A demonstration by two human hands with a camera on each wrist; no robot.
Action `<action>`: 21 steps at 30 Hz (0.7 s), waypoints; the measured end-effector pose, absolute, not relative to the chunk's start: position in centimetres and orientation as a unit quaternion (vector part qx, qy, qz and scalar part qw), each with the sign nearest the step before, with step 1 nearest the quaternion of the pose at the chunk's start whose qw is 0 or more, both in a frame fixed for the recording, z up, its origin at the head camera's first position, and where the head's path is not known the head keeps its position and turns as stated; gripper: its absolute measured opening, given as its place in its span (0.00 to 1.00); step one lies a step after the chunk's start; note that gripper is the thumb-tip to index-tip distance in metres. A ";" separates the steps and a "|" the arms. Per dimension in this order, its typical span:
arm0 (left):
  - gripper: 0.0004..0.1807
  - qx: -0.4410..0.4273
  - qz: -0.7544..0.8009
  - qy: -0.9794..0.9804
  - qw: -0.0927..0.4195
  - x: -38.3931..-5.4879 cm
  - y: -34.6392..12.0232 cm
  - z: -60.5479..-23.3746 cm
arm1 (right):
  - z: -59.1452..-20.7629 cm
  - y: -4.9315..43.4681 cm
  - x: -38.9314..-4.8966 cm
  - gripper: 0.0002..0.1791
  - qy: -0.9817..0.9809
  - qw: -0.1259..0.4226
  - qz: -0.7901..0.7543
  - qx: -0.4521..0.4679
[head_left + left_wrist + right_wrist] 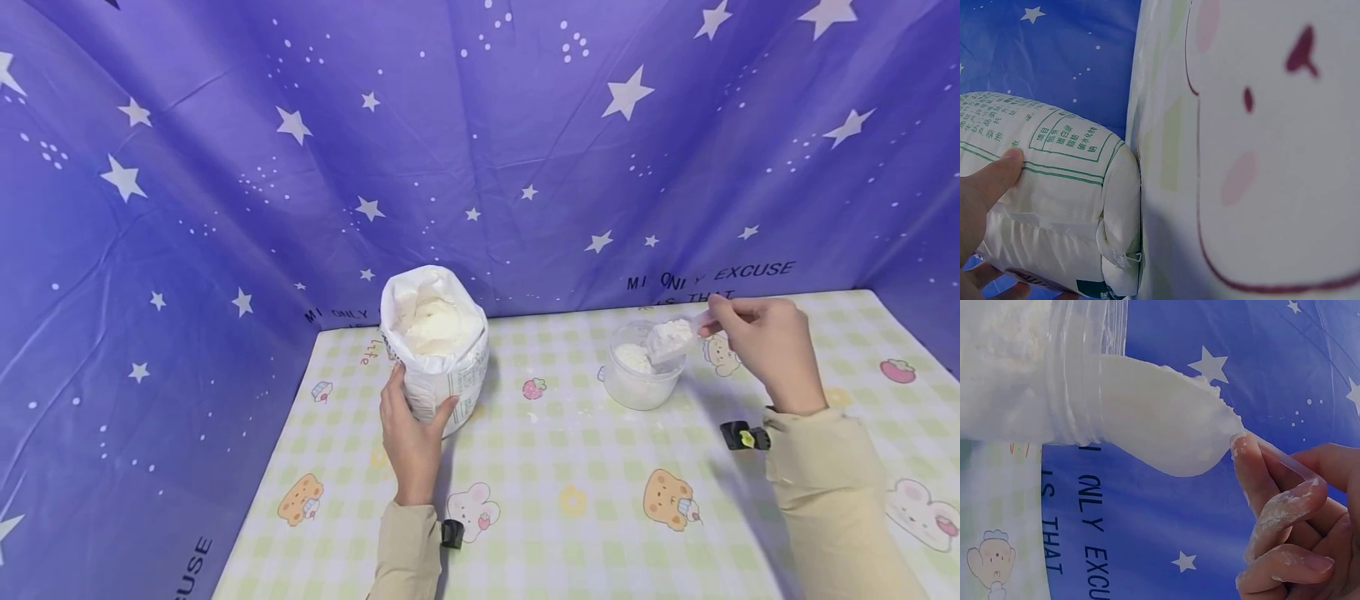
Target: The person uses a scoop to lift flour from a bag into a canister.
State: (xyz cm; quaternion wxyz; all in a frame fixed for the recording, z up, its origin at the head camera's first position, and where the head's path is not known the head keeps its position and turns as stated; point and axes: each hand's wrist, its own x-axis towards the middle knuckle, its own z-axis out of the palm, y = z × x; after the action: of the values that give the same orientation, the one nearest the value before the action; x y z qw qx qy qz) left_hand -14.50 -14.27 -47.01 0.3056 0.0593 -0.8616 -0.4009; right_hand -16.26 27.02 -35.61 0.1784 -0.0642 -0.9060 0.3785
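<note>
A white bag [459,385] of flour-like powder stands upright with its top rolled open. My left hand [411,437] grips its near side, thumb on the front and fingers round the left. In the left wrist view the thumb lies across the green print on the bag [1054,187]. My right hand [772,346] pinches the handle of a translucent scoop [1166,422] heaped with white powder. The scoop tilts down over the rim of a clear round tub [642,393], which holds more white powder. White powder coats the right fingers [1282,509].
A green-and-white checked cloth [570,550] with cartoon prints covers the table. Small specks of powder lie between bag and tub. A blue curtain [480,150] with white stars rises behind the table and along its left side.
</note>
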 end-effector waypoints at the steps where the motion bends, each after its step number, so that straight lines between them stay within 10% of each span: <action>1: 0.48 0.059 -0.401 -0.861 0.306 -14.5 -14.3 -47.0 | -35.6 27.0 -16.3 0.28 -0.908 0.181 0.372 -0.062; 21: 0.48 0.060 -0.402 -0.862 0.304 -14.6 -14.3 -47.1 | -35.3 26.2 -16.2 0.26 -0.921 0.212 0.323 -0.052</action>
State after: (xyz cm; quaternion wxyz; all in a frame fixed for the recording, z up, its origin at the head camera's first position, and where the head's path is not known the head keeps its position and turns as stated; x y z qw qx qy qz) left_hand -14.55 -14.30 -47.05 0.3041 0.0595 -0.8618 -0.4017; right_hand -16.25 26.19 -35.33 0.2118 -0.0519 -0.9210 0.3227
